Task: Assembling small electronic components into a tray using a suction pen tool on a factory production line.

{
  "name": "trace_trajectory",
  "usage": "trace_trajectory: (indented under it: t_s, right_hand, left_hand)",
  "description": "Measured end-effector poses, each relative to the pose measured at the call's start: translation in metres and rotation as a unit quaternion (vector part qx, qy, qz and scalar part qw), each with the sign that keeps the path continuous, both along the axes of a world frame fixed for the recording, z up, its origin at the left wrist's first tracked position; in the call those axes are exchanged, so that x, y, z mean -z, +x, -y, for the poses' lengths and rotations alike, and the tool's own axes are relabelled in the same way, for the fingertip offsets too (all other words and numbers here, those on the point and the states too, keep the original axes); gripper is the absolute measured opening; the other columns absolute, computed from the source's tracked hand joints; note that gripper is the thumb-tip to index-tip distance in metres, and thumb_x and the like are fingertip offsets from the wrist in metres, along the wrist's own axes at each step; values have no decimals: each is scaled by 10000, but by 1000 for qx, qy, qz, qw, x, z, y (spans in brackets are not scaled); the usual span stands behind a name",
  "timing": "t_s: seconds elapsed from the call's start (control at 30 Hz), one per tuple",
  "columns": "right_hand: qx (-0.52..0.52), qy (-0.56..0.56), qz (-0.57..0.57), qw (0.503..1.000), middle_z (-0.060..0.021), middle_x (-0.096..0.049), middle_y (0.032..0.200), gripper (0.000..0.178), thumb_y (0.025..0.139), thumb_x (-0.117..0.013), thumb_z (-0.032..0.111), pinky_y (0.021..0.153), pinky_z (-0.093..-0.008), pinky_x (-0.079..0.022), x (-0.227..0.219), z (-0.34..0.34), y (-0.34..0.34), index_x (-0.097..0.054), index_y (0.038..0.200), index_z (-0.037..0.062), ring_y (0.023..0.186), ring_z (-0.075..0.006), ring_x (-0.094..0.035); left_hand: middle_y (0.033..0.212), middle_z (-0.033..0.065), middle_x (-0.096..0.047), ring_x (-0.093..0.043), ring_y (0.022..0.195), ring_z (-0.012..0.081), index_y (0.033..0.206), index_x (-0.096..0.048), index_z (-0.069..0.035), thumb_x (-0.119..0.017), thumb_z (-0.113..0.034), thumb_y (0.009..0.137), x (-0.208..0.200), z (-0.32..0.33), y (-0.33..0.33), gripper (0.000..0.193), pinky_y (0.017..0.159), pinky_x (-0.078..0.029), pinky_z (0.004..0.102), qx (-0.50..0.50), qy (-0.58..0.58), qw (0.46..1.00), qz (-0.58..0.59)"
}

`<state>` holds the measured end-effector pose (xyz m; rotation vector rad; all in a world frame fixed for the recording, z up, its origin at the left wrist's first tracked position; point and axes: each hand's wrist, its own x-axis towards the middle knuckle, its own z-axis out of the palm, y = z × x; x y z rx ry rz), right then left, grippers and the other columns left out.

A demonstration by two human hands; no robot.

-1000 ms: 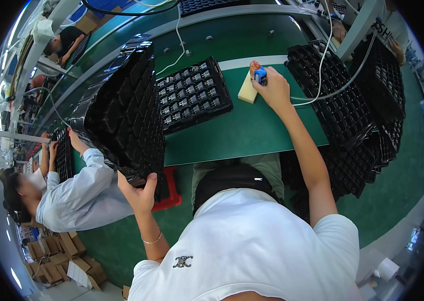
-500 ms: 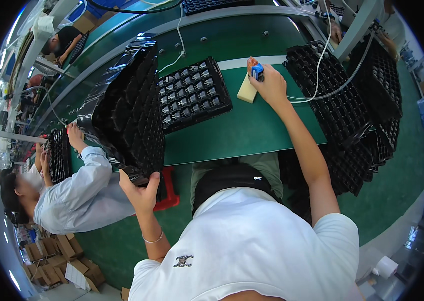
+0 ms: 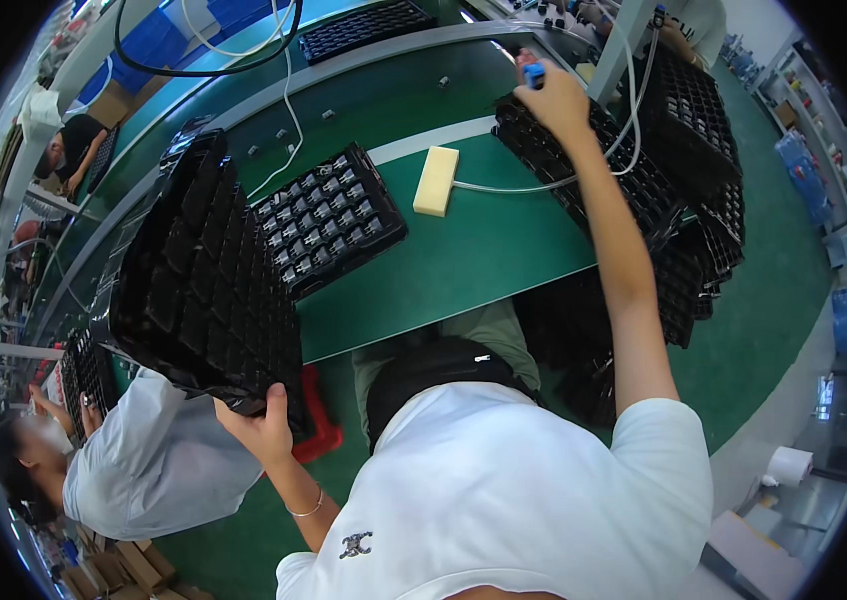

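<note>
A black tray [image 3: 208, 290] is standing tilted on edge at the left, its near lower corner sitting between the thumb and fingers of the left hand [image 3: 255, 432], which are pinching it. Farther right, the right hand [image 3: 558, 103] is curling its fingers around a small blue item [image 3: 534, 75], beyond a pale block [image 3: 436, 182] lying on the green worktop [image 3: 463, 265].

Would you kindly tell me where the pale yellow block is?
In the head view, the pale yellow block lies on the green bench, right of the filled black tray and lower left of the right hand.
</note>
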<state>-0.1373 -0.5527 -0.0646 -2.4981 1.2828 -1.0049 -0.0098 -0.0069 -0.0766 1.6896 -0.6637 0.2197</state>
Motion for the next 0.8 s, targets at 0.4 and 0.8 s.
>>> trace_trajectory:
  t_s: [0.4,0.8]
  right_hand:
    - [92,44,-148,984,-174,-689,1080,531,679,-744,370,857,-446,-530,1,92,-65,-673,1153,142,1013,-375,-650]
    - [93,34,-149,984,-207,-688,983,511,694,-757,406,790,-444,-525,-1,88,-72,-675,1038,38,925,-395,-655]
  left_hand:
    - [1076,86,-604,-568,965,177,1160,-549,59,-727,-63,748,5,1,8,465,911,-437,304,8,28,998,54]
    - [1053,105,-577,-544,922,188,1194,-519,77,-794,-68,644,-14,10,-8,632,836,-453,301,19,34,999,38]
